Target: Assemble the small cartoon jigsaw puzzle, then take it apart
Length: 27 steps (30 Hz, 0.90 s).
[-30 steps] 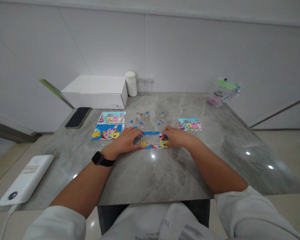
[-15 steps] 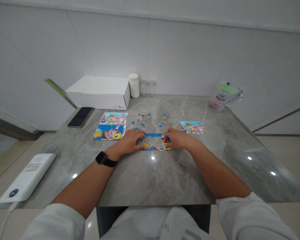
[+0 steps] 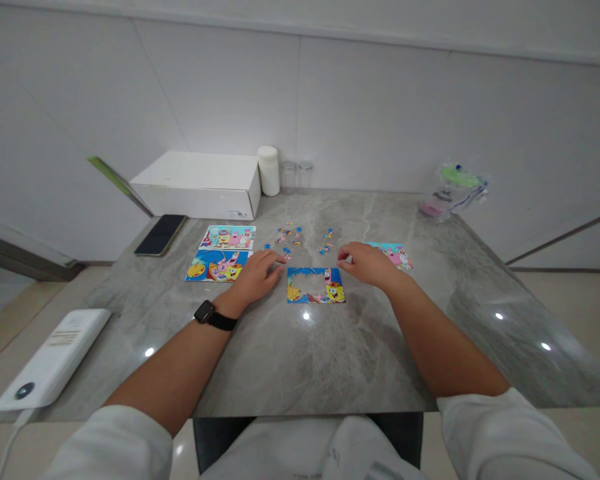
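A partly assembled jigsaw puzzle (image 3: 334, 294) lies flat on the table in front of me, its border joined around a bare middle. My left hand (image 3: 260, 272) rests just left of the puzzle, fingers loosely stretched and thumb apart, holding nothing I can see. On the other side, my right hand (image 3: 365, 262) hovers by the puzzle's upper right corner; its fingers are curled but parted from the thumb. Beyond the hands lie two groups of loose puzzle pieces, a wider left one (image 3: 287, 235) and a small right one (image 3: 327, 243).
Two cartoon picture cards, an upper (image 3: 229, 237) and a lower (image 3: 215, 265), lie at left; another card (image 3: 396, 253) is partly behind my right hand. Around them are a phone (image 3: 161, 235), white box (image 3: 195, 187), white bottle (image 3: 269, 171), two glasses (image 3: 297, 179), plastic bag (image 3: 450, 193) and power bank (image 3: 55, 357).
Both hands have let go of the puzzle's sides. My left hand drew back to the left, and my right hand rose up and to the right, leaving the whole puzzle uncovered.
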### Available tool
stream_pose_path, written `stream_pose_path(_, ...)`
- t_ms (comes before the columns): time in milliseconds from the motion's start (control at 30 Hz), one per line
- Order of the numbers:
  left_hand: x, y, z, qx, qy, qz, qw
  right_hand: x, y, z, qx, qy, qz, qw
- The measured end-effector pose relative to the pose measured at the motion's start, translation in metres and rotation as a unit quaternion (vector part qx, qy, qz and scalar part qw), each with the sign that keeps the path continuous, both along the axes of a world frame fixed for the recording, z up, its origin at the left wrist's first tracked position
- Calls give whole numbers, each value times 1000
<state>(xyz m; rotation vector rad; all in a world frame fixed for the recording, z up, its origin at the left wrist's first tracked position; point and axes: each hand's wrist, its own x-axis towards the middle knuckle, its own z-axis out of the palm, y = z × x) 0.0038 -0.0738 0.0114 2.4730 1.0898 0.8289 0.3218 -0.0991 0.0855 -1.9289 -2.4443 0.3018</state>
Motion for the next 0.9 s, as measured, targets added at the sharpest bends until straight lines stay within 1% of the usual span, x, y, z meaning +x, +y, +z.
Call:
stream_pose_path(133,-1,3,-5,4,6,15,1000,1,3,-4,-3,-12,-13,1000)
stream_pose_path(367,0,4,-7,-3,37,-2,999,7,11,-18,-50,-47,-10,998)
stream_pose_path(567,0,5,-9,0,45,-4,999,12,16,-30,-60,-61,4,996)
stream_pose_path(900,2,4,-6,-6,37,1,999,12,14,-30,-62,-60,23,996)
